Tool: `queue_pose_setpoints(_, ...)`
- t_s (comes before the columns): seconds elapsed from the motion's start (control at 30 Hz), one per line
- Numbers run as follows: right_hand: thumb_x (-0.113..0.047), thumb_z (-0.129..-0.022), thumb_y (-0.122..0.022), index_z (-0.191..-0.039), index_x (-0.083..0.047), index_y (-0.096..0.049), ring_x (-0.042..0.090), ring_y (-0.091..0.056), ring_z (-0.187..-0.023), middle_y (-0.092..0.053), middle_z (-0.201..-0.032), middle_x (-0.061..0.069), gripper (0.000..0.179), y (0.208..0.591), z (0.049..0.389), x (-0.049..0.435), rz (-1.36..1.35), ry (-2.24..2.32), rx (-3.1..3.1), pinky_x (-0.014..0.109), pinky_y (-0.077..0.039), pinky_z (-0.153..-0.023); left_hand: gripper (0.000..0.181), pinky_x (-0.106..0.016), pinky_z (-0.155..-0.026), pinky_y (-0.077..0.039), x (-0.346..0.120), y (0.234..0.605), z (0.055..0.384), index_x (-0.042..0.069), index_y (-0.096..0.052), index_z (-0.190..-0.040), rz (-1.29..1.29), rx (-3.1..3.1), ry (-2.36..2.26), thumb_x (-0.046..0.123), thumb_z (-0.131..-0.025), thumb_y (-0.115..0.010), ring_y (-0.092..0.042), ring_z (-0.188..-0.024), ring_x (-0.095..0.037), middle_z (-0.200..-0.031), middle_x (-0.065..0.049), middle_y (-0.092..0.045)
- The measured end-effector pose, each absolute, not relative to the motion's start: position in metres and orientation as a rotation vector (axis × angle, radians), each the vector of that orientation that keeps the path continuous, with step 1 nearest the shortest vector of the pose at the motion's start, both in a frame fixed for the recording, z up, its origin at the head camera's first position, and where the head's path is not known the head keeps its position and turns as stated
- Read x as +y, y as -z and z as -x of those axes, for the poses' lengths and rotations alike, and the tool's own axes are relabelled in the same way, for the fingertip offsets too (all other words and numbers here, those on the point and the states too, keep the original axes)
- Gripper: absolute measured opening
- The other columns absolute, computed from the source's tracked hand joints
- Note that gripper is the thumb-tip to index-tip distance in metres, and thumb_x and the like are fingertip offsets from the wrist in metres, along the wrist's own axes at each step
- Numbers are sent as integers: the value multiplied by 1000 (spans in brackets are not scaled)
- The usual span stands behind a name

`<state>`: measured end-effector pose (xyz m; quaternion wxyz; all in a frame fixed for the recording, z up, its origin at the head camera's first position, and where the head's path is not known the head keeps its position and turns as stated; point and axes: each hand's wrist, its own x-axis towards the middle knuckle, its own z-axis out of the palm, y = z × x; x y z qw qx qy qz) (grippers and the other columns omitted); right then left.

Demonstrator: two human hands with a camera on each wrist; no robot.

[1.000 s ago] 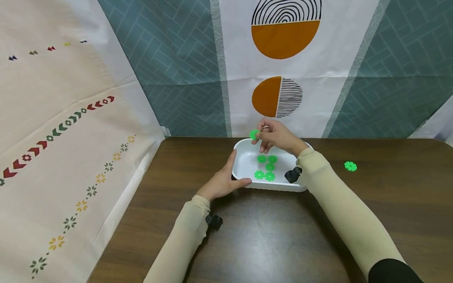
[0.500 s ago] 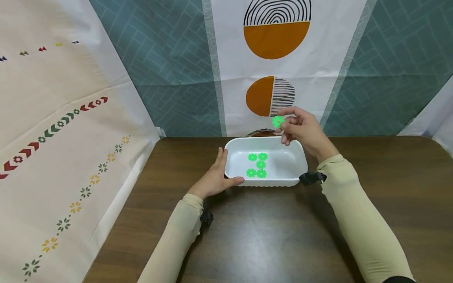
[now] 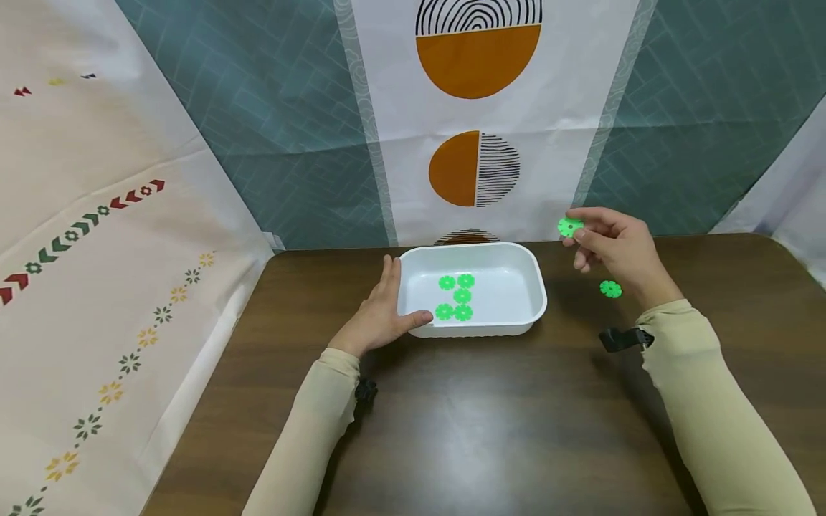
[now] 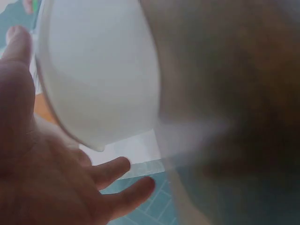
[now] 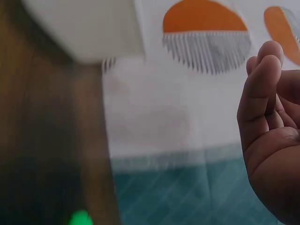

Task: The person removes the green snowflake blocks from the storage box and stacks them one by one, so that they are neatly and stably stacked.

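A white rectangular tray (image 3: pixel 510 304) stands on the table with several green flower-shaped discs (image 3: pixel 462 295) lying in its left half. At the tray's left end is my left hand (image 3: pixel 374 315), its fingers straight along the side and its thumb over the front rim. In the left wrist view the spread fingers (image 4: pixel 126 197) lie next to the tray wall (image 4: pixel 103 70). Right of the tray, raised above the table, my right hand (image 3: pixel 616 251) pinches a green flower-shaped disc (image 3: pixel 569 227) between thumb and fingers. Another loose green disc (image 3: pixel 610 289) lies on the table below that hand.
The brown wooden table (image 3: pixel 464 416) ends at a patterned cloth backdrop (image 3: pixel 297 143) behind the tray. A cream embroidered cloth (image 3: pixel 97 287) hangs along the left side. Black wrist cameras (image 3: pixel 624 339) sit on both sleeves.
My right hand has moved right from above the tray to beyond its right end, carrying the pinched disc. The left hand stays at the tray's left end. The head view has shifted slightly.
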<state>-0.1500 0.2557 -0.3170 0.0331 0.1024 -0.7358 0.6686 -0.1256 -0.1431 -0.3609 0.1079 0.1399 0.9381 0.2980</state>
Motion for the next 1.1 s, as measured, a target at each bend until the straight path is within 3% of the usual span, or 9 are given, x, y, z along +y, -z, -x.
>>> queue_pose_setpoints(0.3,-12,-103,-59,-137,-6,-60,17,-55,-55,-73,-91,-3,34,342,137,299,-141,-1827,-2514,28,-50,-54,121,-66,-112,-19,-137,348,126,13,13,-161,-358,2737,-757,65,-87,-68,-10,-151,-36,-165,-2,24)
queue_pose_setpoints(0.63,0,-102,-58,-127,-10,-59,16,-48,-53,-72,-89,6,27,383,137,342,-246,-2009,-2509,26,-42,-48,120,-65,-111,-23,-137,360,127,15,12,-162,-358,2779,-803,68,-87,-66,-20,-146,-47,-166,-1,21)
queue_pose_setpoints(0.83,-3,-103,-57,-128,-4,-53,12,-46,-51,-73,-88,4,25,394,141,353,-190,-2032,-2554,26,-40,-46,120,-66,-110,-25,-140,365,128,16,11,-162,-342,2784,-821,67,-86,-67,-25,-141,-55,-166,1,20)
queue_pose_setpoints(1.1,-4,-102,-58,-122,-10,-64,11,-47,-54,-71,-88,7,22,403,137,366,-26,-2317,-2410,22,-42,-48,119,-67,-109,-25,-136,369,130,17,12,-162,-357,2764,-850,65,-87,-68,-24,-141,-56,-165,5,22)
